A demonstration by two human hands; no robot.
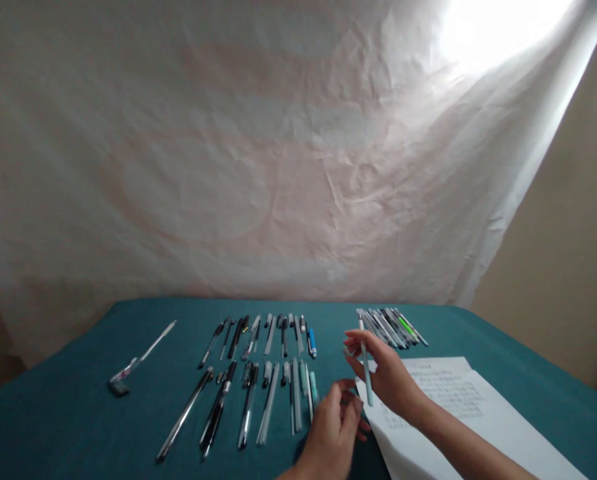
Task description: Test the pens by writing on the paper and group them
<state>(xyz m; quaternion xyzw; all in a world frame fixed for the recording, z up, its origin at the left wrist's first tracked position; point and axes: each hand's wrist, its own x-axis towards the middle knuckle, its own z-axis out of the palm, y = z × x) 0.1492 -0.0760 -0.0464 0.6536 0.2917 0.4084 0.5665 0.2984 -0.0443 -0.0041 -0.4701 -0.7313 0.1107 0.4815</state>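
Note:
My right hand (385, 373) holds a pale green-white pen (365, 367) upright between its fingers, above the left edge of a sheet of written paper (458, 407). My left hand (333, 430) hovers low beside it with fingers curled, close to the right end of the near row of pens (258, 400); what it holds, if anything, is hidden. A far row of pens (265, 333) lies behind that one.
A teal cloth (78, 400) covers the table. A bundle of pens (391, 327) lies at the back right. A white pen and a small dark object (133, 363) rest at the left. A crumpled white sheet (258, 147) hangs behind the table.

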